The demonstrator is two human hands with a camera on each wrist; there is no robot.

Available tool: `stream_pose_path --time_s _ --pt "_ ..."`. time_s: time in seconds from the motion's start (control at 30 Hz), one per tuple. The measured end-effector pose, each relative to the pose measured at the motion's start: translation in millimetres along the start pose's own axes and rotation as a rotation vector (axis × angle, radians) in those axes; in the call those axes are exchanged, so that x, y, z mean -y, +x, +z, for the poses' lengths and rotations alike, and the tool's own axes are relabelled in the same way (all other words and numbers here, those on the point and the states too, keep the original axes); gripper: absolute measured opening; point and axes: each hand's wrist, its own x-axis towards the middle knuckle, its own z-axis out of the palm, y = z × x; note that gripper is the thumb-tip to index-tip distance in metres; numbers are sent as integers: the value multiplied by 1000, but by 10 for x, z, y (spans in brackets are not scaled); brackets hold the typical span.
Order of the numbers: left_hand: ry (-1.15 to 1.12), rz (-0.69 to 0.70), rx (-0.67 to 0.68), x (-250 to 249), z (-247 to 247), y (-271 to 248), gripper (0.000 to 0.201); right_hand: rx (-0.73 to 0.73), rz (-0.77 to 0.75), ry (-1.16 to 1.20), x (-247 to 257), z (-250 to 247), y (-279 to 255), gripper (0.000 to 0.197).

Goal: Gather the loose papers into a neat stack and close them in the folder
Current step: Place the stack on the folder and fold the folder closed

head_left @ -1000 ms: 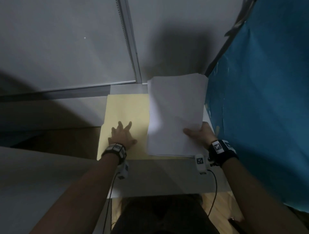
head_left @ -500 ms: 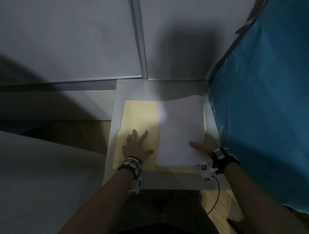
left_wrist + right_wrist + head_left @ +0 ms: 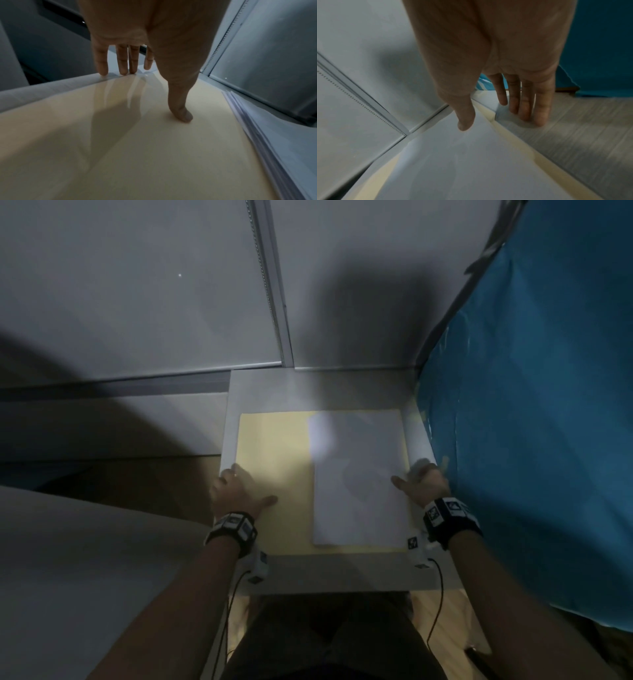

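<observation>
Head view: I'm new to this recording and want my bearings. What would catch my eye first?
The open cream folder lies flat on the small white table, with a white paper stack on its right half. The left hand rests at the folder's left edge, its fingers straight. The right hand sits at the stack's right edge, beside a bright blue sheet.

Folder (image 3: 274, 460) was pale yellow, papers (image 3: 359, 474) white, table (image 3: 342, 573) light grey, sheet (image 3: 531, 405) on rt blue.
</observation>
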Motion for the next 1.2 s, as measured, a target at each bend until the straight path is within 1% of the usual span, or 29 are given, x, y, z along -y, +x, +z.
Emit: stream_pose_path --time_s 0.07,0.13,0.17,0.23,0.3,0.37,0.4,0.43,0.47,0.5,0.53,0.6,0.67,0.77,0.8,0.83,0.87,0.93,0.97,1.0,1.07,1.1,1.13,1.17,1.2 --pt "11 -123 45 9 -28 79 142 22 29 -15 -1 58 33 89" --pt "9 -214 59 16 10 193 157 23 45 -70 16 127 9 99" --pt "17 -248 87 -10 -11 208 162 14 54 -85 29 151 -12 99" --pt "19 -277 122 -72 -89 225 160 1 61 -91 51 174 -32 87" --pt "23 -274 177 -130 -166 200 146 -3 59 -100 85 160 -42 79" --pt "16 -234 219 -116 -215 179 124 3 53 -131 83 170 -2 77" --pt "-23 -196 215 -99 -239 148 113 9 47 -132 90 161 0 74" --pt "-89 -169 218 -67 -282 121 106 13 41 -114 75 165 19 70" --pt "-188 -149 233 -67 -371 76 106 13 32 -101 57 155 43 67" --pt "-303 -148 250 -71 -445 51 112 16 28 -99 41 142 72 66" --pt "-412 -115 258 -79 -541 25 119 26 25 -98 38 125 88 68" --pt "-544 -5 295 -131 -783 -47 121 62 33 -63 40 102 103 75" --pt "-609 106 377 -212 -951 -97 119 91 59 6 32 96 148 79" --pt "-722 173 594 -398 -1032 -138 110 112 72 128 23 84 182 87" --pt "-693 218 655 -479 -1000 -134 106 114 59 168 17 78 180 85" --pt "-622 290 693 -539 -934 -135 99 111 36 203 19 74 178 78" --pt "-538 364 701 -574 -834 -131 88 99 9 233 15 77 170 67" --pt "-388 520 623 -627 -599 -126 57 71 -55 269 -28 81 212 45" --pt "-302 577 578 -637 -453 -126 45 72 -69 289 -110 107 290 43" --pt "-241 599 536 -649 -331 -148 44 88 -84 292 -178 122 346 44" --pt "-260 549 478 -671 -45 -189 65 127 -102 297 -306 141 391 46" --pt "-293 499 450 -674 71 -222 75 136 -96 293 -267 89 281 51" --pt "-326 438 417 -671 175 -252 84 139 -100 295 -136 6 60 56" --pt "-345 387 382 -660 282 -276 90 146 -95 284 -55 -35 -86 61" --pt "-356 349 353 -648 367 -299 95 170 -64 327 4 -45 -200 66"
